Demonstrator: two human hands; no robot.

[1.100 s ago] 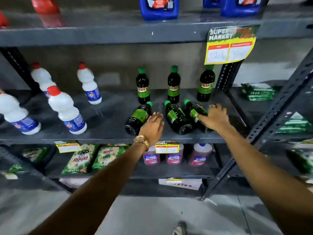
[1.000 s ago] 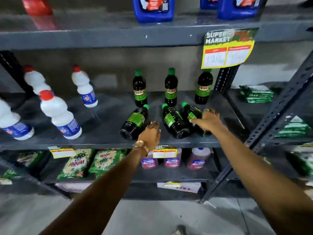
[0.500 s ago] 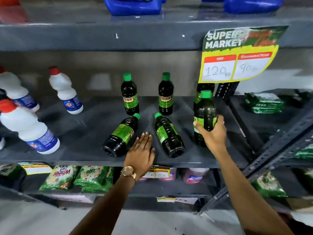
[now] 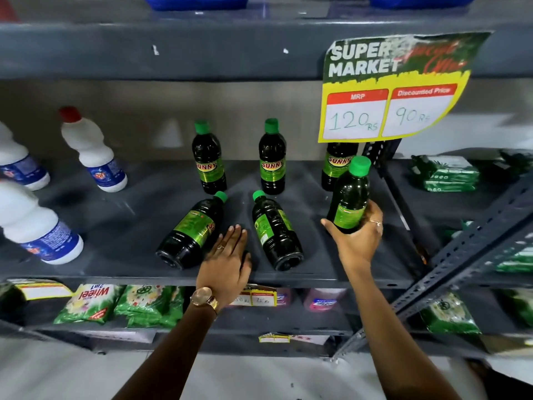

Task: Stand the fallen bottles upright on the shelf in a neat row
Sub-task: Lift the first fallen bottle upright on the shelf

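Three dark green-capped bottles stand upright at the back of the grey shelf (image 4: 121,226): one on the left (image 4: 208,160), one in the middle (image 4: 271,160), one on the right (image 4: 336,166) half behind a price sign. Two more lie on their sides in front, a left one (image 4: 191,232) and a right one (image 4: 275,229), caps pointing back. My right hand (image 4: 359,238) grips another such bottle (image 4: 350,197) by its lower body, nearly upright, at the shelf's right. My left hand (image 4: 227,261) rests flat on the shelf between the two fallen bottles, fingers together.
White red-capped bottles (image 4: 92,151) stand at the shelf's left. A yellow price sign (image 4: 395,88) hangs from the shelf above. A slanted metal brace (image 4: 467,249) crosses on the right. Detergent packets (image 4: 89,304) and pink bottles fill the shelf below.
My right hand took the rightmost fallen bottle and has raised it nearly upright. My left hand settled flat between the two bottles that still lie down. The camera moved closer.
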